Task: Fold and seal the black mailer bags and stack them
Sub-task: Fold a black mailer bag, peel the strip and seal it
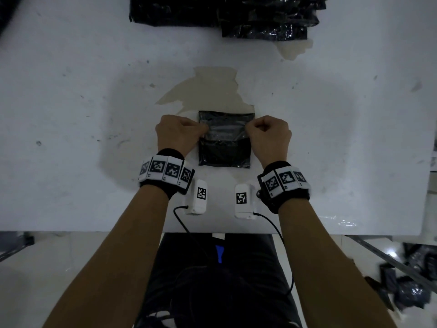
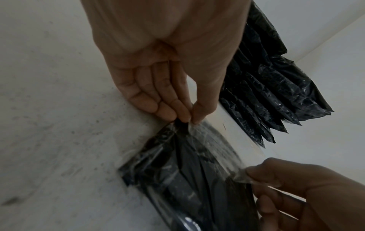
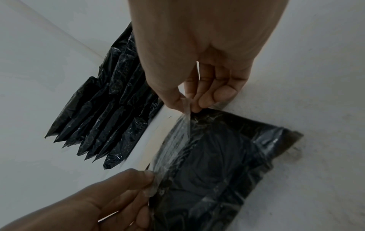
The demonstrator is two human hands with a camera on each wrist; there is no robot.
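Note:
A black mailer bag (image 1: 224,147) (image 2: 183,179) (image 3: 217,164) lies flat on the white table (image 1: 71,114) in front of me. Its clear flap (image 1: 225,133) (image 2: 213,140) (image 3: 177,137) is stretched across the bag between my hands. My left hand (image 1: 179,133) (image 2: 189,120) pinches the flap's left corner between thumb and forefinger. My right hand (image 1: 267,136) (image 3: 189,107) pinches the right corner the same way. The other fingers of both hands are curled in.
Stacks of black mailer bags (image 1: 236,15) (image 2: 272,93) (image 3: 110,112) lie at the table's far edge. Patches of peeled surface (image 1: 205,91) show beyond the bag. More black bags lie on the floor (image 1: 406,287) at lower right.

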